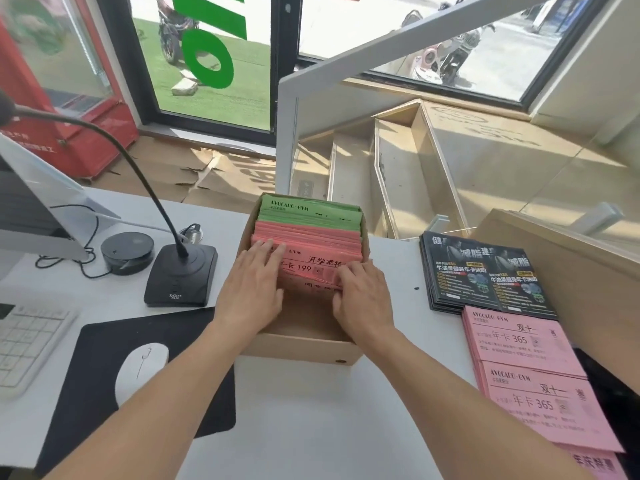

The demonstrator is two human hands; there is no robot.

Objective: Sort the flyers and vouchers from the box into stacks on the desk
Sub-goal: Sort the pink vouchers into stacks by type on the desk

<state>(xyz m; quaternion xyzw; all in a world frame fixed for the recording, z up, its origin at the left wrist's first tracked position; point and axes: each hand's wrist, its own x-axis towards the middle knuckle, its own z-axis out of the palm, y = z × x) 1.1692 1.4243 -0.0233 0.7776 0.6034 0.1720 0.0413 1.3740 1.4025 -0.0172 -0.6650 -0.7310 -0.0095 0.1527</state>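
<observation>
Here, both hands reached into an open cardboard box (301,344) that sat on a pale grey desk (311,427). The left hand (251,289) lay flat with straight fingers on the front red voucher (308,268) of an upright pack, and the right hand (363,299) curled its fingertips over that voucher's right edge, seemingly pinching it. Behind the red pack, farther from the hands, stood a pack of green vouchers (308,211) in the same box.

To the right of the right hand lay 2 overlapping black flyers atop a stack (485,278), and nearer the person's right forearm sat stacks of pink vouchers (526,368) printed "365", touching the black stack's near edge.

To the left of the left hand stood a black gooseneck microphone base (181,275), a round black puck (127,249), a monitor's silver foot (45,220), a white keyboard (27,341), and a white mouse (142,370) on a black mouse pad (104,393).

Beyond the hands, flattened cardboard covered the floor (221,181), wooden steps (381,174) descended behind a glass panel, a red cooler (69,109) stood at the far left, and a glass door with green lettering (207,60) showed turf and parked scooters outside.
</observation>
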